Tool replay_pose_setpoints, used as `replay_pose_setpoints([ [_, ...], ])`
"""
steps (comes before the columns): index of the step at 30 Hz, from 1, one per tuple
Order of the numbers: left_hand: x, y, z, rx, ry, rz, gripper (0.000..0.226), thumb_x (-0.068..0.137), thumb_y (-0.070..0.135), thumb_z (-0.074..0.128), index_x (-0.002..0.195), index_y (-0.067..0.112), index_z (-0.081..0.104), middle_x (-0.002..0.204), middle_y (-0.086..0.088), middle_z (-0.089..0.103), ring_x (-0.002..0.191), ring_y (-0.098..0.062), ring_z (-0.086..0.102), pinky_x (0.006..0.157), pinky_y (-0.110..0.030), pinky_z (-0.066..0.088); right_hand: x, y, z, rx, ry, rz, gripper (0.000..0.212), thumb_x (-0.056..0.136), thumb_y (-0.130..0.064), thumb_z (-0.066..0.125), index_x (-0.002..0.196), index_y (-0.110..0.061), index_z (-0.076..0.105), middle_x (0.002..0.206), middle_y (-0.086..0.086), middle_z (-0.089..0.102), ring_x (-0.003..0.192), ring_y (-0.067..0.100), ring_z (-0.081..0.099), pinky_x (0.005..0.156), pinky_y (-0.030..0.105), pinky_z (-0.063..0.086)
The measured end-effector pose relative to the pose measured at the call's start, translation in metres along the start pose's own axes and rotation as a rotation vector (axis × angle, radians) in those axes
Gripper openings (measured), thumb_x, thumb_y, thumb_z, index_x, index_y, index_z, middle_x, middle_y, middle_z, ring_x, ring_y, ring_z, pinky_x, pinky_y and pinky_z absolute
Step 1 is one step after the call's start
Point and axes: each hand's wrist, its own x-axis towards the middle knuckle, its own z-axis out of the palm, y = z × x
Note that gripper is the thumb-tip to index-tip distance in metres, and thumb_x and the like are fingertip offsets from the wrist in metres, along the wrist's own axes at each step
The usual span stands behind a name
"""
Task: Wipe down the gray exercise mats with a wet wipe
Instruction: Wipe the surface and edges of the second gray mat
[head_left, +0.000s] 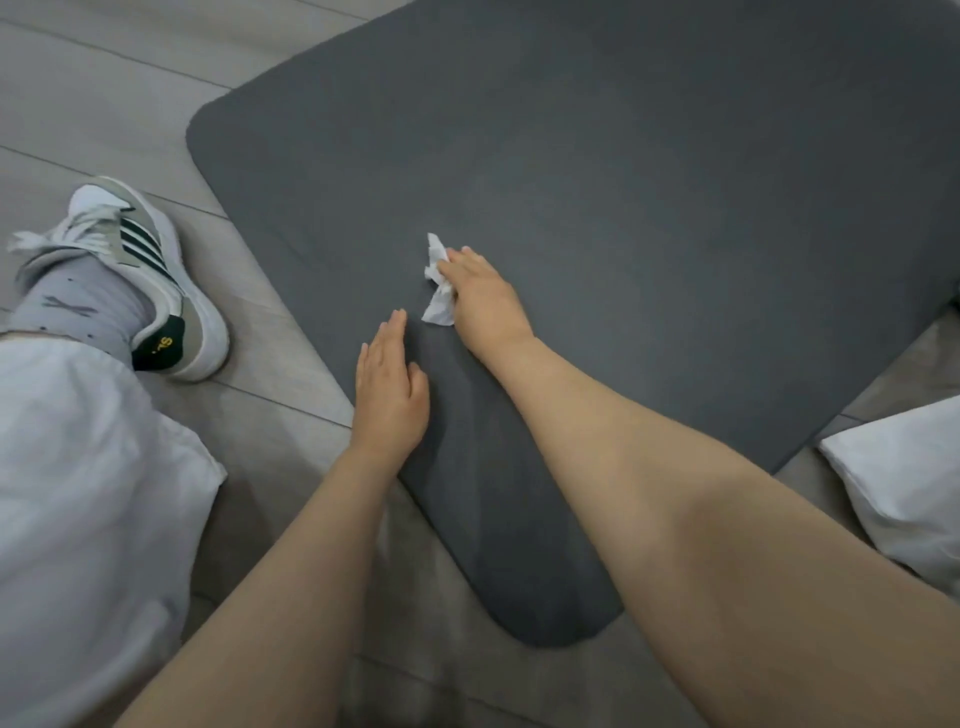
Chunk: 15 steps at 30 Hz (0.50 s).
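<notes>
right hand (480, 291) has the crumpled wet wipe (439, 283) pressed onto the gray exercise mat (649, 182), left hand (390, 387) flat and empty just beside it, most unwiped mat stretching up-right

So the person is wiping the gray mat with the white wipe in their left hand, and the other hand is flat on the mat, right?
Not quite. The head view shows the wipe under the right hand. The left hand is the one lying flat on the gray mat.
</notes>
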Motion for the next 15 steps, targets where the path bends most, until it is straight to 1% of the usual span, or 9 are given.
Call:
replay_pose_setpoints([
  [1, 0.003, -0.002, -0.002, 0.007, 0.040, -0.045, 0.061, 0.094, 0.003, 0.041, 0.153, 0.007, 0.028, 0.161, -0.008, 0.025, 0.151, -0.025, 0.015, 0.122, -0.035, 0.004, 0.007, -0.003, -0.001, -0.027, -0.036, -0.026, 0.050, 0.091, 0.000, 0.045, 0.141, -0.010, 0.043, 0.151, 0.006, 0.037, 0.143, 0.023, 0.026, 0.115, 0.024, 0.013],
  [3, 0.004, -0.009, -0.007, 0.142, 0.114, -0.129, 0.058, 0.095, 0.010, 0.043, 0.152, 0.009, 0.031, 0.163, -0.008, 0.023, 0.152, -0.026, 0.012, 0.122, -0.040, 0.004, -0.016, 0.006, -0.007, -0.024, -0.082, -0.113, 0.052, 0.091, -0.001, 0.043, 0.142, -0.011, 0.043, 0.149, 0.005, 0.040, 0.139, 0.023, 0.033, 0.112, 0.023, 0.017],
  [6, 0.003, -0.023, -0.009, 0.243, 0.105, -0.133, 0.056, 0.099, 0.020, 0.043, 0.153, 0.011, 0.030, 0.164, -0.007, 0.020, 0.152, -0.026, 0.012, 0.123, -0.045, 0.007, -0.103, 0.048, -0.007, -0.010, -0.189, -0.393, 0.049, 0.084, 0.004, 0.044, 0.131, -0.006, 0.056, 0.141, 0.011, 0.050, 0.132, 0.027, 0.044, 0.113, 0.035, 0.028],
  [7, 0.002, -0.026, -0.009, 0.252, 0.090, -0.112, 0.056, 0.100, 0.021, 0.044, 0.153, 0.011, 0.030, 0.164, -0.008, 0.020, 0.152, -0.027, 0.012, 0.123, -0.045, 0.008, -0.140, 0.069, -0.008, -0.009, -0.252, -0.475, 0.044, 0.087, 0.003, 0.045, 0.129, -0.004, 0.057, 0.140, 0.012, 0.051, 0.133, 0.027, 0.043, 0.114, 0.037, 0.029],
  [8, 0.002, -0.028, -0.009, 0.252, 0.082, -0.100, 0.056, 0.100, 0.022, 0.044, 0.154, 0.011, 0.030, 0.164, -0.008, 0.020, 0.152, -0.027, 0.012, 0.123, -0.046, 0.008, -0.179, 0.087, -0.013, -0.017, -0.327, -0.537, 0.038, 0.094, -0.002, 0.043, 0.130, -0.004, 0.056, 0.140, 0.012, 0.050, 0.134, 0.026, 0.041, 0.115, 0.037, 0.028],
  [9, 0.002, -0.029, -0.008, 0.248, 0.082, -0.099, 0.056, 0.100, 0.022, 0.044, 0.154, 0.010, 0.029, 0.164, -0.008, 0.019, 0.152, -0.028, 0.011, 0.123, -0.045, 0.007, -0.214, 0.104, -0.020, -0.063, -0.412, -0.610, 0.036, 0.100, -0.008, 0.038, 0.132, -0.005, 0.054, 0.142, 0.011, 0.048, 0.137, 0.024, 0.038, 0.115, 0.036, 0.028],
  [11, 0.003, -0.027, -0.007, 0.231, 0.083, -0.106, 0.057, 0.101, 0.022, 0.043, 0.154, 0.010, 0.028, 0.164, -0.008, 0.018, 0.152, -0.028, 0.010, 0.123, -0.044, 0.004, -0.263, 0.127, -0.041, -0.179, -0.534, -0.810, 0.043, 0.104, -0.017, 0.025, 0.134, -0.004, 0.053, 0.147, 0.011, 0.043, 0.141, 0.023, 0.033, 0.114, 0.038, 0.030],
  [13, 0.003, -0.027, -0.006, 0.214, 0.093, -0.105, 0.056, 0.101, 0.021, 0.044, 0.154, 0.010, 0.029, 0.164, -0.008, 0.018, 0.152, -0.028, 0.010, 0.122, -0.042, 0.003, -0.273, 0.139, -0.049, -0.250, -0.596, -0.994, 0.049, 0.104, -0.016, 0.017, 0.134, -0.003, 0.053, 0.149, 0.011, 0.041, 0.142, 0.024, 0.032, 0.113, 0.039, 0.031],
  [15, 0.003, -0.030, -0.006, 0.180, 0.111, -0.098, 0.055, 0.100, 0.020, 0.044, 0.153, 0.010, 0.031, 0.163, -0.008, 0.020, 0.152, -0.028, 0.012, 0.123, -0.042, 0.004, -0.250, 0.134, -0.043, -0.289, -0.625, -1.133, 0.046, 0.104, -0.014, 0.019, 0.136, -0.005, 0.052, 0.150, 0.009, 0.039, 0.142, 0.025, 0.031, 0.114, 0.037, 0.029],
])
